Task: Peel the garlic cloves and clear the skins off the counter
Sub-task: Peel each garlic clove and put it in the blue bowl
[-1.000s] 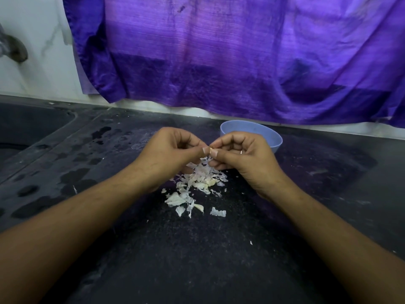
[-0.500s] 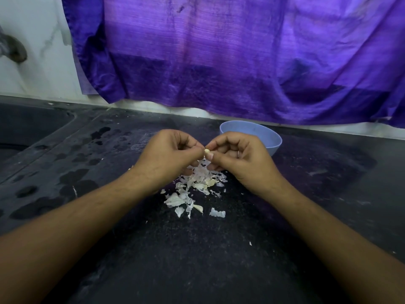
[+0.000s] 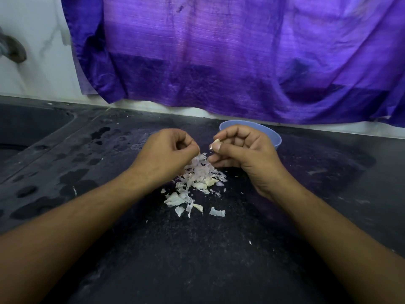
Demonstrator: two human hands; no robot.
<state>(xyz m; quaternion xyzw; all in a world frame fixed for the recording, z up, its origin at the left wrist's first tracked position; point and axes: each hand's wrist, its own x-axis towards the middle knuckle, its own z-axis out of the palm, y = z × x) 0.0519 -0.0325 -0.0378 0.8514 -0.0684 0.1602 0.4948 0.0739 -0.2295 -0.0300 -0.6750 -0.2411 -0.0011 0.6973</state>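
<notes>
A small garlic clove [image 3: 216,141] is pinched between the thumb and forefinger of my right hand [image 3: 243,152], just in front of a blue bowl [image 3: 275,137]. My left hand [image 3: 168,154] hovers a little to the left with its fingers curled together over a pile of white garlic skins [image 3: 197,181] on the dark counter [image 3: 197,249]. Whether a bit of skin sits between the left fingertips is hidden. A few loose skins [image 3: 217,212] lie nearer to me.
A purple cloth [image 3: 230,58] hangs over the back wall. A dark sink basin [image 3: 26,128] lies at the far left under a metal tap [image 3: 13,49]. Wet patches [image 3: 74,178] mark the counter to the left.
My hands were touching at the fingertips around the clove. They have pulled apart, the clove staying in my right hand while my left hand drew back over the skin pile.
</notes>
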